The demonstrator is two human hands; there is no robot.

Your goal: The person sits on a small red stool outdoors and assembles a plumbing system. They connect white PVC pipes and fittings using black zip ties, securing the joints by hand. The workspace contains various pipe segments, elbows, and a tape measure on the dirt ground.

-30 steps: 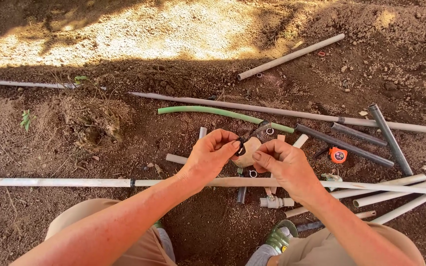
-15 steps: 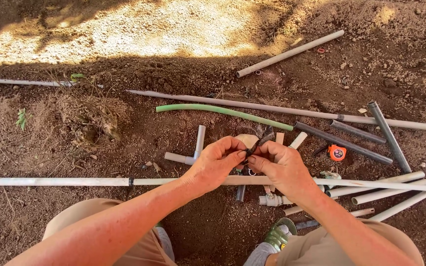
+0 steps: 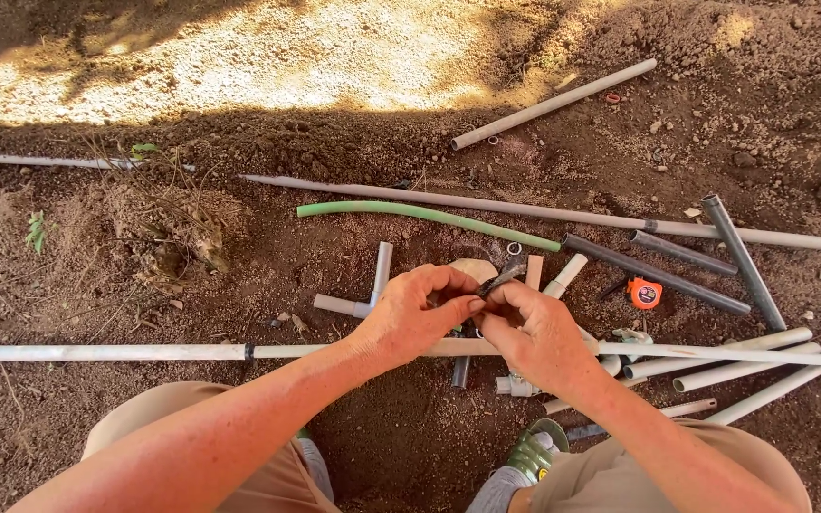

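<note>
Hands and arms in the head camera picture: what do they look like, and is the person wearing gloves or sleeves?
No gloves and no sleeves show. The left hand and right hand are bare, and both forearms are bare to the picture's bottom edge. I can see no watch, ring or bracelet. Below the arms are tan shorts, grey socks and a green sandal strap.

Long pipe (image 3: 97,352) under both wrists, hose (image 3: 420,215) beyond.
</note>
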